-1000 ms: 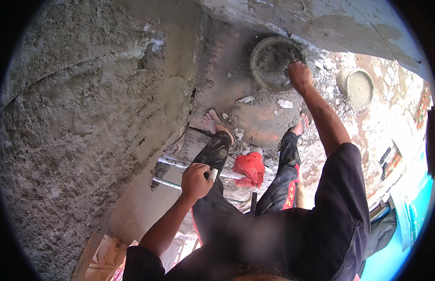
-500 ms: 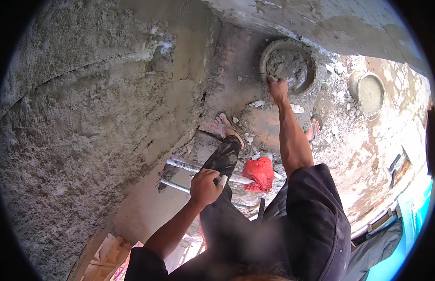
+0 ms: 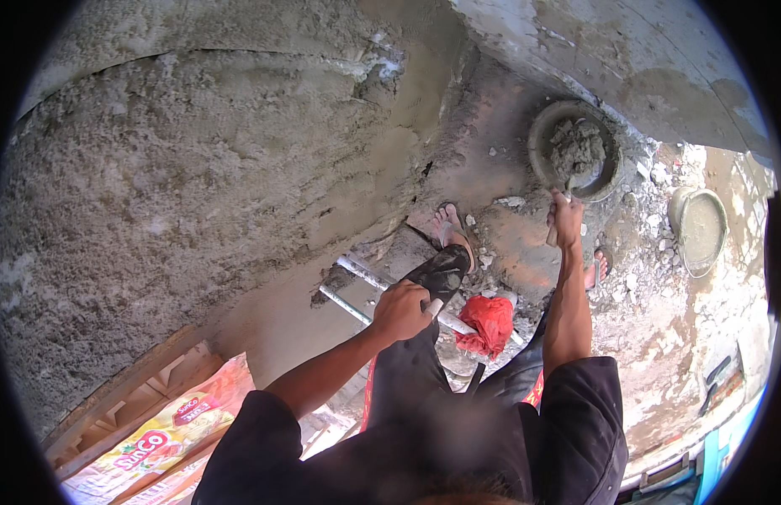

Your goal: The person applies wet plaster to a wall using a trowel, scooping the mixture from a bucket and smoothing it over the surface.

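My right hand (image 3: 564,220) is closed round the handle of a trowel (image 3: 569,183), its arm stretched forward to the near rim of a round basin (image 3: 539,168). A lump of wet grey mortar (image 3: 578,147) sits in the basin and covers the trowel's blade, which I cannot see. My left hand (image 3: 402,311) is closed over my bent left leg. Beside its thumb a short pale piece (image 3: 433,309) sticks out; its kind does not show.
A rough, partly smoothed mortar wall (image 3: 239,185) fills the left. At the right stands a bucket (image 3: 701,231) of grey stuff amid rubble. Below me lie a red plastic bag (image 3: 489,326) and pale metal bars (image 3: 361,273). A printed sheet (image 3: 167,438) is at lower left.
The view has swung left, so everything sits farther right and lower. The right hand has drawn back to the basin's near rim, and the mortar lump now stands higher.
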`<state>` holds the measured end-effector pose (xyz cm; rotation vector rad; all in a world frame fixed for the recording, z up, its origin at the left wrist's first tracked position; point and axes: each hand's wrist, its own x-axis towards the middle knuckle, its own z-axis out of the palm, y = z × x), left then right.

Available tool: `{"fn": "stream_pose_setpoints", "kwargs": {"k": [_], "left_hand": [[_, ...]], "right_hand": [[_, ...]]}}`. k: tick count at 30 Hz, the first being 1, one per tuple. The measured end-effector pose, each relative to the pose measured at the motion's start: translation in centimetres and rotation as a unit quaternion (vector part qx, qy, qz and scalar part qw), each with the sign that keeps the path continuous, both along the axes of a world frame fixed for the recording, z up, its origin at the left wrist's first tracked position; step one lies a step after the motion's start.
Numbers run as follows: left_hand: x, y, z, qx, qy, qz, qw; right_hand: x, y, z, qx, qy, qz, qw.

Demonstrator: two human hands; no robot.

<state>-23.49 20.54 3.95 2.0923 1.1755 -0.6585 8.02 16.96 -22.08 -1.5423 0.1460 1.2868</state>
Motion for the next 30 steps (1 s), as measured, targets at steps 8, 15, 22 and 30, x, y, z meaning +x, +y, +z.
{"fn": "stream_pose_setpoints", "kwargs": {"k": [8,15,22,30], "left_hand": [[-0.1,0.1,-0.1,0.014,0.012,-0.001,1.0],[-1.5,0.2,0.6,0.019,0.002,0.01,1.0],[-2.8,-0.6,-3.0,0.019,-0.055,-0.052,0.997],[-2.3,0.3,0.2,-0.014,0.063,0.003,0.998]], "right_hand": [[-3.4,-0.1,18.3,0.137,0.093,-0.225,0.96],[-2.4,4.5,24.5,0.127,-0.185,-0.425,0.877],[-18.8,19.0,20.1,0.069,-0.498,-0.037,0.864],[-18.7,3.6,19.9,0.035,-0.218,0.22,0.95]]}}
